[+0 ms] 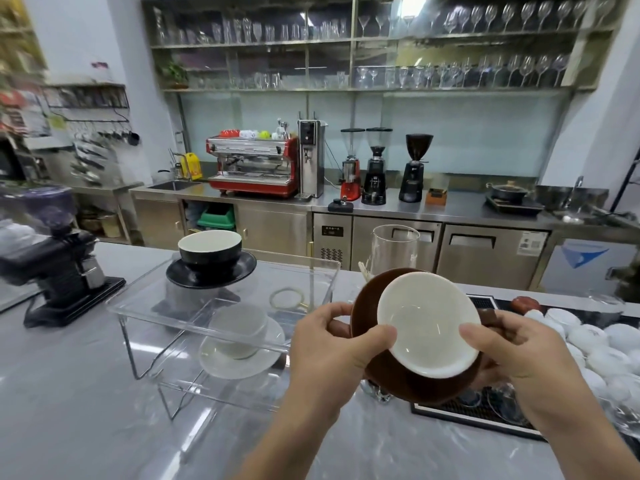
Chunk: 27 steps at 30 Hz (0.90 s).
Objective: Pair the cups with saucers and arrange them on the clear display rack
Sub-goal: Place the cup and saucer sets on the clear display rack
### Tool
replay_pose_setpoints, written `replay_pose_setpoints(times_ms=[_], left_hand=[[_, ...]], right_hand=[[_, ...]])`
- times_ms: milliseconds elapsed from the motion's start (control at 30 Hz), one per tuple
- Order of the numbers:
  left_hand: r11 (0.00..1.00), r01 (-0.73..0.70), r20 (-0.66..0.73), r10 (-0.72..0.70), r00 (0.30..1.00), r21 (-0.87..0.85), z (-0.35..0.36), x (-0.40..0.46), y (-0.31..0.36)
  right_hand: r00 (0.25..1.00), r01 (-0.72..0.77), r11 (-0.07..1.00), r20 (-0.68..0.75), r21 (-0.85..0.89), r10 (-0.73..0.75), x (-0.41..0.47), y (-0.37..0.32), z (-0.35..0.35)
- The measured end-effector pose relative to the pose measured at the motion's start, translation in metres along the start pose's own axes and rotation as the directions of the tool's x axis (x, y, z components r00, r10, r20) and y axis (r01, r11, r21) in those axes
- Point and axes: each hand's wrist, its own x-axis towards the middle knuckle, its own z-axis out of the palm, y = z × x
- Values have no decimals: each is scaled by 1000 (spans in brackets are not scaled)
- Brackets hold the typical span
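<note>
We hold a brown cup (427, 329) on its brown saucer (412, 384) above the desk (86, 393), right of the rack (221, 306); left grip (334, 344) and right grip (516, 348) each clamp the pair.

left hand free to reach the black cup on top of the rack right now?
Probably not. The left hand grips the brown saucer with its cup, shared with the right hand. The path to the black cup on the rack looks open otherwise.
</note>
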Motion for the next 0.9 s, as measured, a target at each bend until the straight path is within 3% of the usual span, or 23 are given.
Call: replay_pose_setpoints(times_ms=[333, 667, 900], left_hand=[[996, -82, -30, 81, 996, -46, -27, 13, 32], [993, -114, -169, 107, 980, -30, -94, 35, 51], [999, -42, -255, 32, 966, -33, -134, 51, 44]], right_hand=[[989, 118, 993, 94, -15, -116, 17, -34, 30], [961, 100, 995, 261, -14, -93, 49, -53, 104], [930, 155, 964, 360, -215, -69, 68, -55, 151]])
